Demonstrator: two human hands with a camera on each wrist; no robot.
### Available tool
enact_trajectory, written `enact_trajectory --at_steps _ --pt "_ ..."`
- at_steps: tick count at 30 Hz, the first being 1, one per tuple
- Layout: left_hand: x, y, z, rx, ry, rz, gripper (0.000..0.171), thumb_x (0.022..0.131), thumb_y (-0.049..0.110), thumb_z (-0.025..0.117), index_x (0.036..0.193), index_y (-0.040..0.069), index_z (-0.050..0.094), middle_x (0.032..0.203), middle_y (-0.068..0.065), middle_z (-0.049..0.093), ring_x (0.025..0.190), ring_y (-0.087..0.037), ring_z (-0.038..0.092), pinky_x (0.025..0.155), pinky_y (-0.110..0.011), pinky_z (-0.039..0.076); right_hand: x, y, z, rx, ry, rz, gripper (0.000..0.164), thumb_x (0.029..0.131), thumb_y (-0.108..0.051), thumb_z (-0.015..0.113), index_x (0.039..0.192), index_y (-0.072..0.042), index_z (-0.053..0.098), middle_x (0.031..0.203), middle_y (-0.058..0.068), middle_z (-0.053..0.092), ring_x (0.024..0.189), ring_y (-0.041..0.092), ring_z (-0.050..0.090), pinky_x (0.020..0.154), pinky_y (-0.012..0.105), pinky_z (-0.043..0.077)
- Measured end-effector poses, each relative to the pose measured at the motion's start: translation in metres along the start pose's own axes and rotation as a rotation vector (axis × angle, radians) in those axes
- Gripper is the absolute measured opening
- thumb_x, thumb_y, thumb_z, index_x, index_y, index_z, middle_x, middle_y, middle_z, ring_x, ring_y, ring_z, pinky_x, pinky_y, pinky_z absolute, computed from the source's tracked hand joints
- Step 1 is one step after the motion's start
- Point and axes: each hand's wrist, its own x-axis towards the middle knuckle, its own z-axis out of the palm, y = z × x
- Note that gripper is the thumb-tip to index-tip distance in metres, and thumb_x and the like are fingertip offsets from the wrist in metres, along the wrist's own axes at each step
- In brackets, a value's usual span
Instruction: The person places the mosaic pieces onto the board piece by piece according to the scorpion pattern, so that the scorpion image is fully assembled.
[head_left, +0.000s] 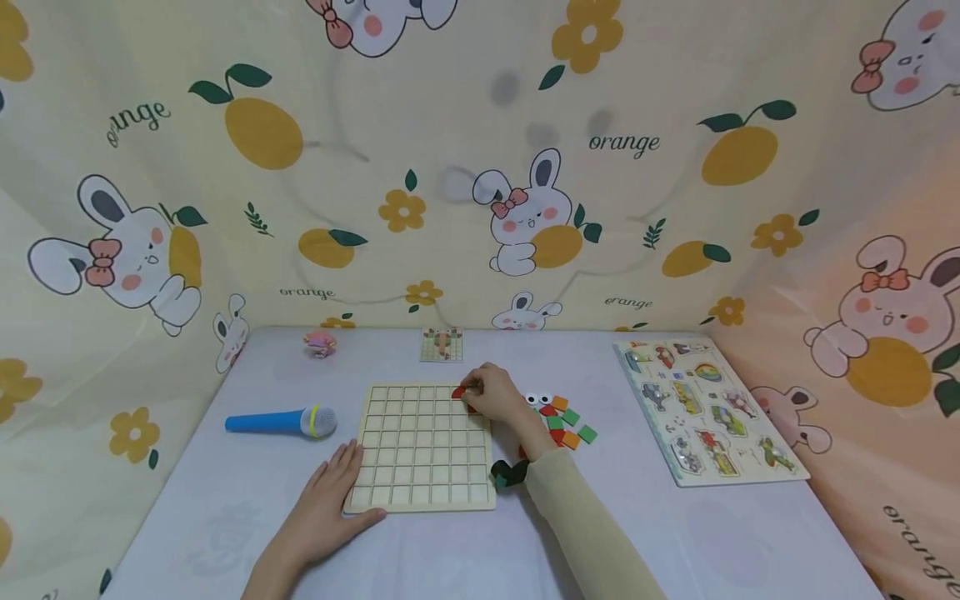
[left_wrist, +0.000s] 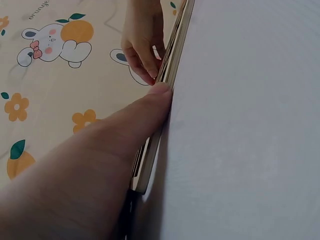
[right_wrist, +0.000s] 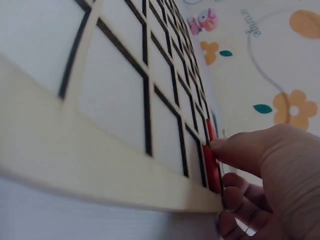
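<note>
A square wooden grid board (head_left: 422,448) lies on the white tabletop. My left hand (head_left: 324,502) rests along its lower left edge, fingers extended up the side and thumb on the front edge. At the far right corner, my right hand (head_left: 491,395) pinches a red tile (head_left: 459,392) with bent fingers. In the right wrist view, two red pieces lie in the cells by that corner, and the thumb (right_wrist: 240,147) touches the board where they meet. The fingertips partly hide the tiles.
Loose red, green and orange tiles (head_left: 570,438) and two eye pieces (head_left: 538,399) lie right of the board. Behind it is a pattern card (head_left: 442,345). A toy microphone (head_left: 281,422) and small pink toy (head_left: 320,343) are left; a picture puzzle (head_left: 708,408) is right.
</note>
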Motion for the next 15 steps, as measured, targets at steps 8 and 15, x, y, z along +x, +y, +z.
enact_trajectory --at_steps 8,15 --pt "-0.001 -0.002 0.004 0.011 0.022 0.014 0.115 0.089 0.072 0.071 0.166 0.001 0.025 0.175 -0.017 0.020 0.163 -0.039 0.015 0.131 -0.062 0.012 -0.008 0.003 -0.019 0.075 0.075 0.015 0.047 0.099 -0.017 0.073 0.144 -0.005 0.065 0.115 0.013 0.069 0.094 0.024 0.063 0.076 0.036 0.055" --pt "-0.001 -0.003 0.004 0.019 0.025 0.015 0.115 0.089 0.073 0.069 0.166 0.001 0.025 0.175 -0.016 0.020 0.163 -0.039 0.015 0.131 -0.061 0.011 -0.033 0.025 -0.057 0.118 0.204 0.056 0.050 0.100 -0.021 0.074 0.146 -0.005 0.063 0.125 0.018 0.069 0.110 0.032 0.063 0.091 0.047 0.057"
